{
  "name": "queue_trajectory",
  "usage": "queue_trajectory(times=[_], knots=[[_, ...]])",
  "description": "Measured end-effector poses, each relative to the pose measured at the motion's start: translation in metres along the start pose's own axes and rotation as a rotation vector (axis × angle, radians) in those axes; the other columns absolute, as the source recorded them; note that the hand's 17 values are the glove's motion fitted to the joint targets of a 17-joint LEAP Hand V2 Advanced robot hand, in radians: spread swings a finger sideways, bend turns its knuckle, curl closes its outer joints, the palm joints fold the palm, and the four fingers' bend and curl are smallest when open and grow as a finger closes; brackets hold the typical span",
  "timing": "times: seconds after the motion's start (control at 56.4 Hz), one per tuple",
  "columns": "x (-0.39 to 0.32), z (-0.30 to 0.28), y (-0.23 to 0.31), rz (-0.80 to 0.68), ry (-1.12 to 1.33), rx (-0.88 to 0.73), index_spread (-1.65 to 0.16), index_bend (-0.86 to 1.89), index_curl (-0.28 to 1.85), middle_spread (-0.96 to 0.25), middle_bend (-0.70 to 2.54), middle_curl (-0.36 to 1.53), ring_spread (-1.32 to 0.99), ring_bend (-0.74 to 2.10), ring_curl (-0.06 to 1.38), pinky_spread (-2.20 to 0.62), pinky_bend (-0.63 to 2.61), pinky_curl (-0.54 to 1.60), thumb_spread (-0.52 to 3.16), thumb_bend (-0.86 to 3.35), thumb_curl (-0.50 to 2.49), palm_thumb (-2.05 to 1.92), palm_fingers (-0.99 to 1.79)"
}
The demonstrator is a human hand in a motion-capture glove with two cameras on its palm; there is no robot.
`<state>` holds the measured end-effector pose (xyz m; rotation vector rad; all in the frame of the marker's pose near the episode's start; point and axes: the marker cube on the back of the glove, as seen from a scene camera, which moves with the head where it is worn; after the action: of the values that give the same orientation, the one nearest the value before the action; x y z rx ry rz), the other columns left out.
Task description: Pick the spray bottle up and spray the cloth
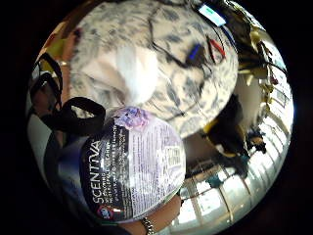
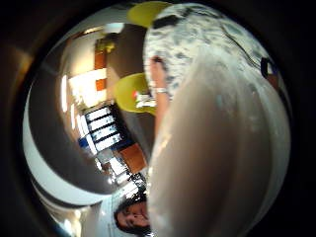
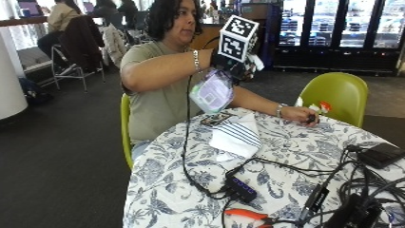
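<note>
daylight from the windows washes out to glare in the little-finger palm view, the spray bottle looms pale and out of focus in the thumb one, and the outside view is evenly bright, the tablecloth softly lit.

The person wears an olive short-sleeved shirt (silver bracelets on both wrists).

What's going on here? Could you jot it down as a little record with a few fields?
Hand: gloved right hand raised above the table, grip closed round the spray bottle
Bottle: lifted, purple label facing out
Cloth: white striped cloth lying on the floral tablecloth, below the bottle
Other hand: bare hand resting on the table's far edge
</note>
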<state>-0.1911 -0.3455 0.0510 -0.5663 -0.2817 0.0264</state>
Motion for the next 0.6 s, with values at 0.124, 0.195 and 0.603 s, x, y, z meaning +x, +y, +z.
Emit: queue_trajectory(times=[0.124,0.195,0.603], knots=[[-0.046,-0.006,-0.025,-0.204,-0.195,0.193,-0.29,0.19,0.59,-0.18,0.54,0.56,-0.21,0.72,0.50,-0.26,0.46,0.42,0.47,-0.03,0.76,0.98,1.32],[-0.067,-0.001,-0.040,-0.309,-0.317,0.266,-0.29,0.19,0.59,-0.18,0.54,0.56,-0.21,0.72,0.50,-0.26,0.46,0.42,0.47,-0.03,0.77,0.98,1.32],[-0.117,0.094,-0.158,-0.473,-0.742,0.573,-0.29,0.19,0.60,-0.18,0.54,0.56,-0.20,0.73,0.50,-0.27,0.47,0.42,0.44,-0.03,0.78,0.99,1.33]])
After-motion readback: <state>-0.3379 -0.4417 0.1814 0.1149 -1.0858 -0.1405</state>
